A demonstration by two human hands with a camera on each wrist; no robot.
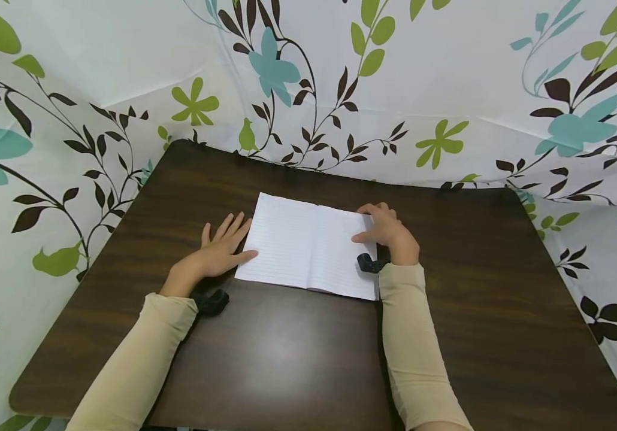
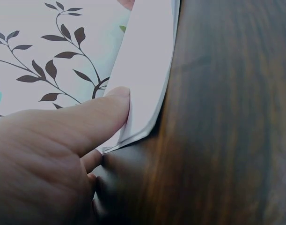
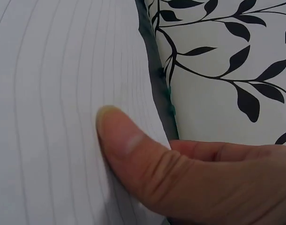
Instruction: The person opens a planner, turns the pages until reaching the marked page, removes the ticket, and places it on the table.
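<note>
An open notebook (image 1: 284,239) with lined white pages lies flat on the dark table, its fold near the middle. My left hand (image 1: 217,254) rests at the notebook's left side, fingers spread and straight over the table. Its thumb (image 2: 103,115) touches the page edge by a corner in the left wrist view. At the right edge, my right hand (image 1: 389,232) pinches the notebook, thumb (image 3: 126,140) on top of the lined page. The other fingers reach round beyond the edge and are partly hidden.
The dark brown wooden table (image 1: 470,311) stretches around the notebook on all sides. A white cloth (image 1: 141,54) with leaf, flower and bird prints hangs behind and beside it. Black wrist cameras (image 1: 211,302) sit on both wrists.
</note>
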